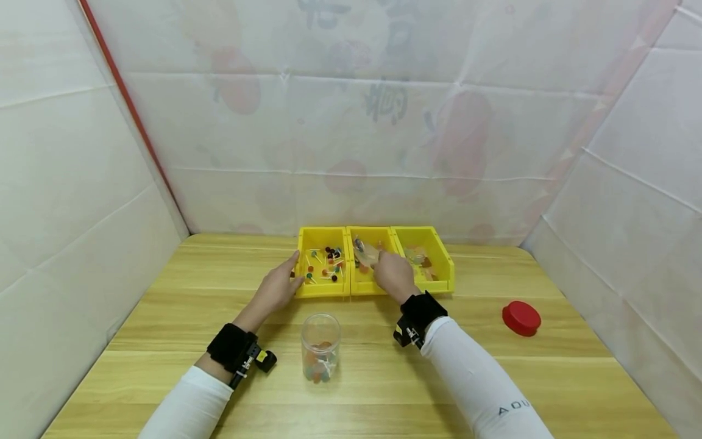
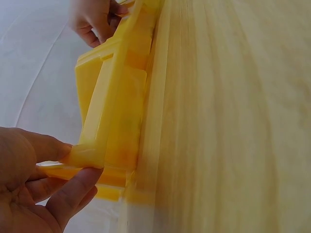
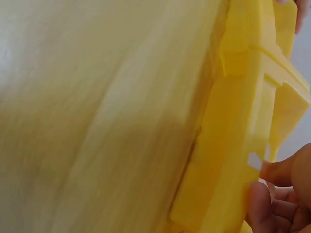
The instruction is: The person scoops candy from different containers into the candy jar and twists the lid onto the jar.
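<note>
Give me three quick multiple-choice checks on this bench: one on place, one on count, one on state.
1. Where is the red lid?
A. On the jar
B. On the table, right of the right arm
C. In a bin

2. How many yellow bins stand in the row?
A. Two
B. Three
C. Four

3. How is the clear jar?
A. Open, with sweets inside
B. Capped
C. Tipped over

Answers: 1 B, the lid lies alone on the wood. 2 B, three bins side by side. 3 A, it stands upright, uncapped, with colourful pieces at the bottom.
</note>
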